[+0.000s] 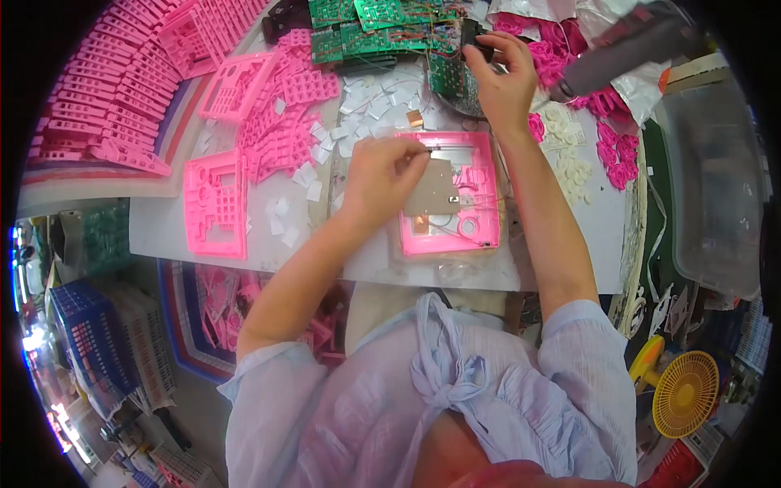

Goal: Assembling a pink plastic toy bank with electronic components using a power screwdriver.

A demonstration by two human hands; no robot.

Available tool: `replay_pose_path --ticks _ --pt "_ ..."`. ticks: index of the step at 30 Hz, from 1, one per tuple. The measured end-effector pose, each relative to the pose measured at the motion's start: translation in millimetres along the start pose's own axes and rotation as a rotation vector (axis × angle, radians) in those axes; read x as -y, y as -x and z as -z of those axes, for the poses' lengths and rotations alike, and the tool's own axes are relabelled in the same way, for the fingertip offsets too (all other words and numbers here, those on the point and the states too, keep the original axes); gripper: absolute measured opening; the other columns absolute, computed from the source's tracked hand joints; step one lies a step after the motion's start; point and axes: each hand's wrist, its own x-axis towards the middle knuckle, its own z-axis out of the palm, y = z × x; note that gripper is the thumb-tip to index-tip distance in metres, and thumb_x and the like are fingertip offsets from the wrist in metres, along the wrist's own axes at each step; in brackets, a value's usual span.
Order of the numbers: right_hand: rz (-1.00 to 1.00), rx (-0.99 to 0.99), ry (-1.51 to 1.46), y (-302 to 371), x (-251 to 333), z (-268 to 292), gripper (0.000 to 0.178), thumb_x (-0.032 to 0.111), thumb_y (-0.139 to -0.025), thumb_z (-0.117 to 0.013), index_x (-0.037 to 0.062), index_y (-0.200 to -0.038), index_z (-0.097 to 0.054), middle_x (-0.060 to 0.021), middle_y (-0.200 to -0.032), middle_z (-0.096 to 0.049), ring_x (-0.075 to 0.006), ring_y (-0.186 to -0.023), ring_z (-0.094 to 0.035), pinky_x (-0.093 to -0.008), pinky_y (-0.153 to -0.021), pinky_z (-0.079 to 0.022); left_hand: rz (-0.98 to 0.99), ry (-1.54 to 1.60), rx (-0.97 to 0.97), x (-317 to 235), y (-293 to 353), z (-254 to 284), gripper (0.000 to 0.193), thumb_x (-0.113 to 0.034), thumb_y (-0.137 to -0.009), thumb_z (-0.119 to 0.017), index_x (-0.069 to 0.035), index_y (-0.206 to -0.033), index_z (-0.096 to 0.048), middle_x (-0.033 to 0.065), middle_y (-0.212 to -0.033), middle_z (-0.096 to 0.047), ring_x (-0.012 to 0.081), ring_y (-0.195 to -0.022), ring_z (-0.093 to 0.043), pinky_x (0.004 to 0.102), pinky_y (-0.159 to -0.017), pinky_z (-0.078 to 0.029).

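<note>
A pink plastic casing [492, 175] lies in front of me on the table, its inside up, with a grey-brown board [434, 189] and thin wires in it. My left hand [384, 177] is over the casing's left side, its fingertips pinched near a small dark piece at the upper edge; what they hold is too small to name. Farther off, my right hand [508, 77] reaches up beside the green circuit boards [358, 41]. Its thumb and fingers close on a small black part [473, 39], partly hidden by the fingers.
Pink frames [215, 203] and stacked pink parts [106, 98] fill the left side. White square pieces [354, 102] are scattered behind the casing. Pale rings [573, 175] and magenta pieces [616, 154] lie right, below a dark overhanging tool [618, 49]. A yellow fan [686, 394] stands lower right.
</note>
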Motion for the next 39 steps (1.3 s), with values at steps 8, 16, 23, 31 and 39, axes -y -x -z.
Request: replay_pose_path --ticks 8,16,23,31,39 --pt "-1.147 0.100 -0.657 90.2 100.9 78.2 0.037 0.016 -0.099 -0.062 -0.0022 -0.129 -0.055 -0.0148 -0.111 -0.066 -0.0262 -0.076 -0.071 -0.0321 -0.067 -0.062 0.268 0.415 -0.078 10.2 7.5 1.6 0.017 -0.010 -0.099 -0.062 0.003 -0.109 -0.066 0.0045 -0.097 -0.072 0.0095 -0.088 -0.064 0.0246 -0.082 -0.051" --pt "0.076 0.743 0.502 86.8 113.1 93.3 0.068 0.022 -0.079 -0.080 0.0050 -0.137 -0.049 -0.0141 -0.127 -0.059 -0.0275 -0.085 -0.064 -0.0359 -0.074 -0.055 0.065 0.016 0.145 -3.9 4.8 11.8 0.015 -0.010 -0.091 -0.068 0.000 -0.102 -0.069 0.0072 -0.087 -0.070 0.0129 -0.077 -0.063 0.0278 -0.074 -0.051" --pt "0.049 0.942 0.369 96.8 95.5 85.7 0.054 0.018 -0.074 -0.079 0.0049 -0.122 -0.060 -0.0126 -0.117 -0.060 -0.0317 -0.106 -0.058 -0.0400 -0.089 -0.051 -0.111 0.004 0.230 4.4 0.4 19.9 0.014 -0.008 -0.088 -0.071 -0.001 -0.100 -0.070 0.0088 -0.088 -0.070 0.0196 -0.077 -0.065 0.0303 -0.071 -0.051" --pt "0.094 0.932 0.445 80.3 97.5 76.1 0.044 0.014 -0.073 -0.078 0.0036 -0.112 -0.061 -0.0120 -0.105 -0.061 -0.0319 -0.099 -0.058 -0.0407 -0.085 -0.052 -0.423 -0.126 0.469 2.4 -32.8 35.7 0.010 -0.009 -0.082 -0.072 -0.004 -0.091 -0.068 0.0094 -0.084 -0.066 0.0298 -0.078 -0.062 0.0397 -0.069 -0.050" --pt "0.248 0.920 0.459 73.4 93.3 71.5 0.046 0.011 -0.068 -0.082 0.0044 -0.108 -0.061 -0.0112 -0.101 -0.060 -0.0316 -0.097 -0.058 -0.0408 -0.082 -0.052 -0.447 -0.216 0.463 0.8 -37.3 41.9 0.010 -0.010 -0.081 -0.072 -0.006 -0.088 -0.067 0.0090 -0.083 -0.064 0.0306 -0.081 -0.063 0.0413 -0.072 -0.051"
